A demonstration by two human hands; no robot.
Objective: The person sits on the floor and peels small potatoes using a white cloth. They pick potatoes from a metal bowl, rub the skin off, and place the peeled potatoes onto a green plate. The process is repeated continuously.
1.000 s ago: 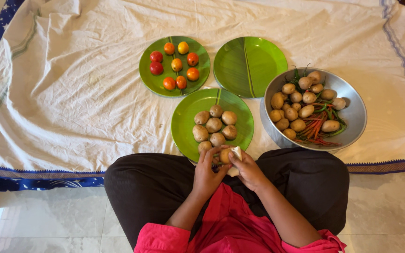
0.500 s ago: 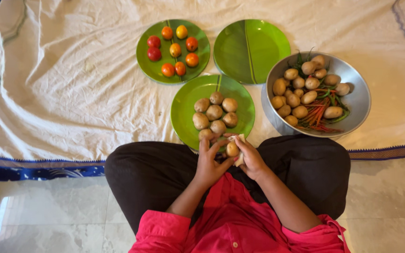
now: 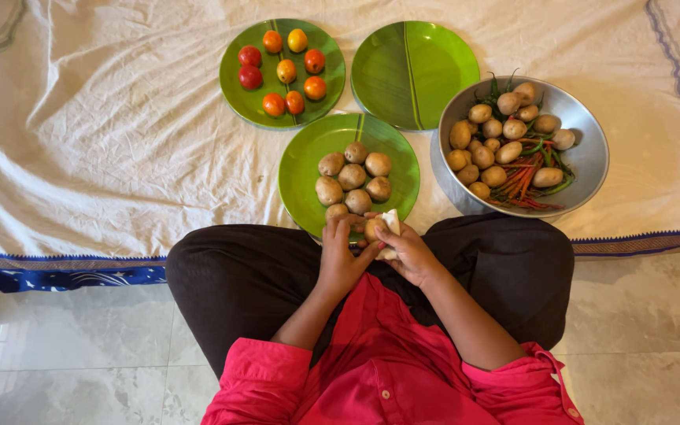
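Green plates do the sorting here: the near one has a cluster of small brown potatoes on it, the far left one holds red and orange tomatoes, and the third has nothing on it. A steel bowl to the right carries more potatoes mixed with red and green chillies.

Both hands meet just over the lap, right at the near plate's front rim. The left hand has its fingers curled around one potato, gripping it from the side, probably to keep it steady. The right hand is closed on a small whitish piece, maybe cloth or paper, pressed against that same potato, so it looks like wiping. Everything sits on a cream sheet spread on the floor within arm's reach, which makes sense for someone sitting cross-legged.
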